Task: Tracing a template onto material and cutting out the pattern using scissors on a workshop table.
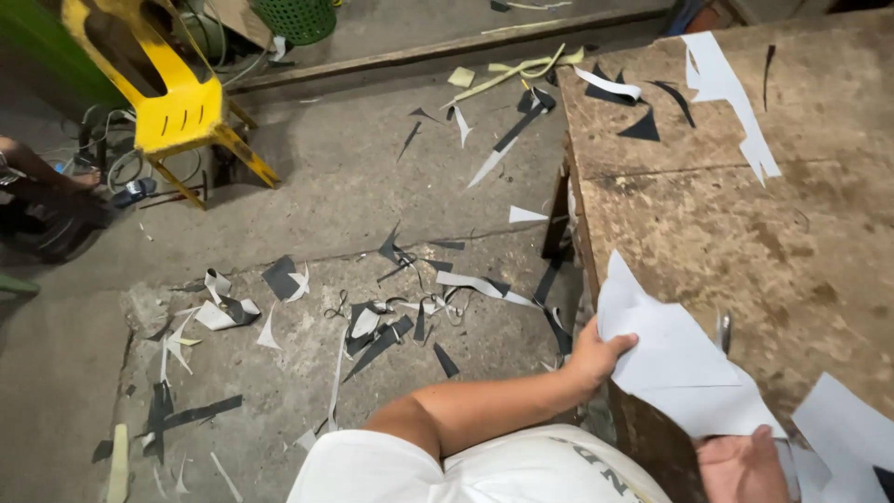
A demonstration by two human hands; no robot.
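My left hand (596, 359) grips the left edge of a white sheet (680, 373) that lies over the near corner of a worn wooden table (792, 214). At the bottom of the view my right hand (743, 469) holds the sheet's lower edge, thumb on top. A small metal tool (724, 330) rests on the sheet's right side. Another white piece (843, 428) lies to the right of my right hand.
Several black and white offcuts litter the concrete floor (372, 321) left of the table. More scraps (722, 88) lie on the table's far end. A yellow plastic chair (177, 93) and a green basket (296, 17) stand at the back. Another person's leg (42, 172) shows at far left.
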